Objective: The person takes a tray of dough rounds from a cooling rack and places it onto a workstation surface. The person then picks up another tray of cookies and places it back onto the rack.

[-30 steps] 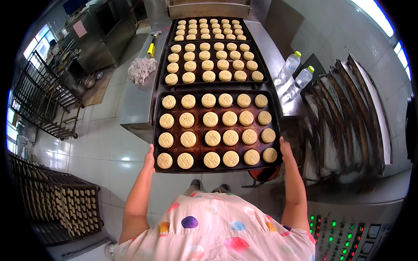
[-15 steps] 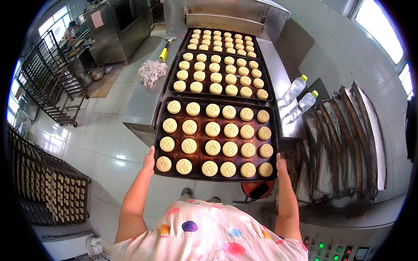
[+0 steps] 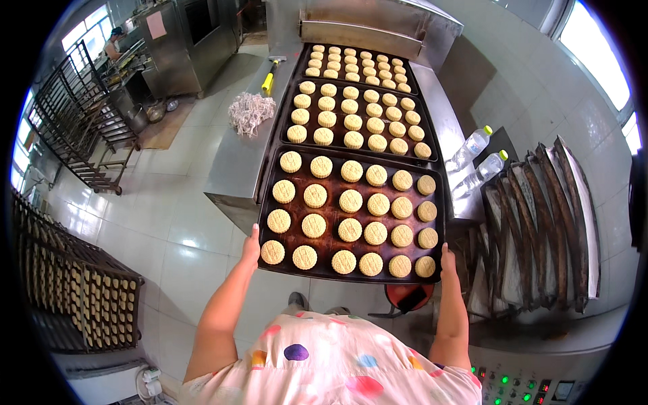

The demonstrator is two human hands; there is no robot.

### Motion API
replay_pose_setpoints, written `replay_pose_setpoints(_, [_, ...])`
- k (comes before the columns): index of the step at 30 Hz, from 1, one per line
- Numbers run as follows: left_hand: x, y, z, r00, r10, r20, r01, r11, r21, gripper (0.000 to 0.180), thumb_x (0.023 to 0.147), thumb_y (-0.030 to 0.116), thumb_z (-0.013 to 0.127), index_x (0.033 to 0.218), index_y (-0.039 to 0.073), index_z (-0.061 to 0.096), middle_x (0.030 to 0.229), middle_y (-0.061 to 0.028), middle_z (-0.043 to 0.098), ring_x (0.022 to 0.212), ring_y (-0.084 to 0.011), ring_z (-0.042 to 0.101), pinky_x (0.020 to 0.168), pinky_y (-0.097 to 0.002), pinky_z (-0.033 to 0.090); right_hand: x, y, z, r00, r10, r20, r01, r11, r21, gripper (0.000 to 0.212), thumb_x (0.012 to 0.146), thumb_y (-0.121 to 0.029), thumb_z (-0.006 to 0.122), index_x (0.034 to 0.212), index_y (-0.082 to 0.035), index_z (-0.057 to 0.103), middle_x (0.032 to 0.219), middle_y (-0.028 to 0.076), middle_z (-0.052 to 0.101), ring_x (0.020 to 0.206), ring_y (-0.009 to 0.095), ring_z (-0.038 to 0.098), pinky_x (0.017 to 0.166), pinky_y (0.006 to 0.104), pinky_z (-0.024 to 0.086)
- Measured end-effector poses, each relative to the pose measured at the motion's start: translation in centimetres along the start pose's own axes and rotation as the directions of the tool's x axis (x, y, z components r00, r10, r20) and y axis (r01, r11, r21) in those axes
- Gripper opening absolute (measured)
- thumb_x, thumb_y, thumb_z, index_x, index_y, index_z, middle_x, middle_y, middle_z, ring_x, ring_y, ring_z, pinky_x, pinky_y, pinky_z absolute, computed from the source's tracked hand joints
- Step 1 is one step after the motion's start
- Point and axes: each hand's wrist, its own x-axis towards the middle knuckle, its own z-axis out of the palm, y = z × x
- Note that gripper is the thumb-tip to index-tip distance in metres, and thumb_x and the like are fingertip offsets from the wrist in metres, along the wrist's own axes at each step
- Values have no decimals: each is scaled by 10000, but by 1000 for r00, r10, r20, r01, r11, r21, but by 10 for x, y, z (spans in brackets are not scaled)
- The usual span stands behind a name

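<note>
Raised, stamped-looking patterns mark the tops of the round pale cakes (image 3: 350,201), though their detail is too fine to make out. A pinkish sheet of paper (image 3: 156,25) is fixed to a steel cabinet (image 3: 165,57); at lower right, a control panel (image 3: 516,385) shows green lights and small red displays.

The front tray (image 3: 332,215) sits at the near end of a steel counter (image 3: 233,169), overhanging it, with the middle tray (image 3: 338,138) and farthest tray (image 3: 343,77) lined up behind. The left hand (image 3: 250,250) and right hand (image 3: 448,262) grip its near side edges (fingers beneath are hidden). Whether the counter bears its weight, I cannot tell.

White stringy material (image 3: 251,113) and a yellow-handled tool (image 3: 268,82) lie on the left ledge; two clear bottles (image 3: 470,148) are on the right. Pale, glossy floor tiles (image 3: 152,216) surround a loaded rack (image 3: 88,297).
</note>
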Motion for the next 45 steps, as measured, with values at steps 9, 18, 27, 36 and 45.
replay_pose_setpoints(9, [-9,6,3,997,-9,-76,15,996,85,762,835,606,390,1097,-103,486,1039,-136,566,929,-195,520,840,-322,400,0,-5,7,995,-61,-85,61,998,-1,518,886,-369,464,1104,97,522,1078,160,581,995,199,522,862,310,392])
replay_pose_setpoints(18, [-13,15,15,999,-30,16,31,997,-65,712,847,583,394,1132,-64,481,1093,-118,552,981,-193,521,873,-325,398,23,-16,6,992,-69,-103,58,993,-103,543,876,-406,465,1053,101,549,1012,190,594,945,227,540,827,330,398])
replay_pose_setpoints(27, [-10,18,16,1000,-26,-6,26,1000,12,848,820,613,418,1258,-110,339,1264,-167,427,1159,-227,401,988,-337,286,28,-25,11,993,-112,-47,109,992,-69,549,884,-416,441,1052,95,551,1038,190,596,991,227,543,849,320,399])
replay_pose_setpoints(36, [-12,15,16,995,23,-101,-15,997,78,795,829,608,406,1146,-119,455,1135,-153,515,1029,-214,474,907,-320,350,-57,-84,33,708,-672,-216,631,740,-234,237,831,-156,542,1021,-16,563,971,129,573,904,249,565,776,322,441])
replay_pose_setpoints(45, [1,9,17,989,52,-138,-36,993,112,776,818,630,404,1025,-107,535,969,-136,562,876,-211,496,815,-320,386,-141,-163,166,319,-858,403,934,214,-285,403,703,-250,670,1023,-48,532,966,100,556,900,278,526,806,382,407])
